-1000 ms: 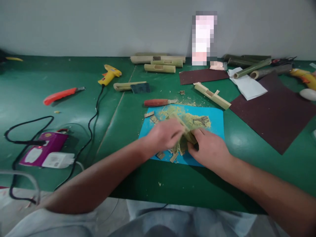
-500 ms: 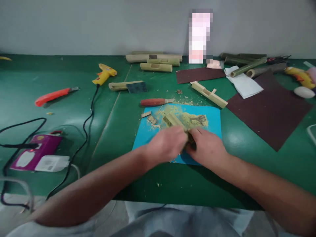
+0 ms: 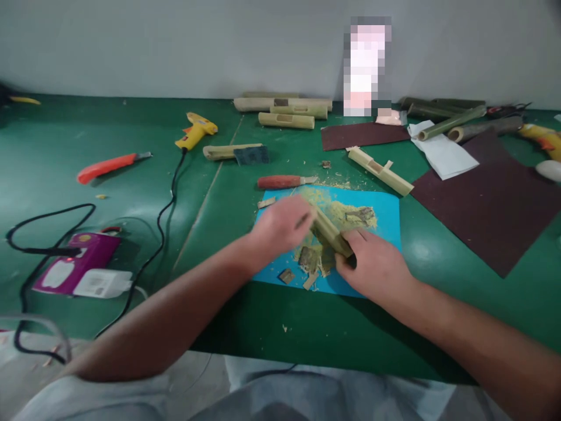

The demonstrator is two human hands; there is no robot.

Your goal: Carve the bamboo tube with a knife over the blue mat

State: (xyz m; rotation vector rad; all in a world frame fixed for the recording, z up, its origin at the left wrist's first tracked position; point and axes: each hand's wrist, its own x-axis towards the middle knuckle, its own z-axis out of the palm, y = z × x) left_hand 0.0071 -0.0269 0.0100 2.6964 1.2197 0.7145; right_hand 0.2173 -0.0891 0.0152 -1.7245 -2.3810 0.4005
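Right hand (image 3: 374, 257) wraps the near end of the bamboo tube (image 3: 328, 228), thumb under, fingers over. Left hand (image 3: 283, 225) is curled at the tube's far end; blurred, so can't tell if it's pinching anything. Tube sits over the middle of the blue sheet (image 3: 388, 213), slanting far-left to near-right; can't tell if it touches the sheet.

Reads as rubbing or scraping the tube surface. To do it well: keep the right grip firm so the tube can't roll, run strokes lengthwise with the grain, even pressure, turn the tube a little between passes. Go light at the ends, splinter risk there.

Around it on the sheet: pale dust (image 3: 339, 209) toward the far side, offcuts (image 3: 287, 276) near the front edge. I'd move offcuts clear so the tube doesn't rock on them.

Just beyond the sheet's far edge: red-handled knife (image 3: 280, 182), blade exposed; keep the left hand short of it. Notched bamboo piece (image 3: 400, 183) lies beyond the far right corner. Glue gun (image 3: 195, 131) well off, far left.
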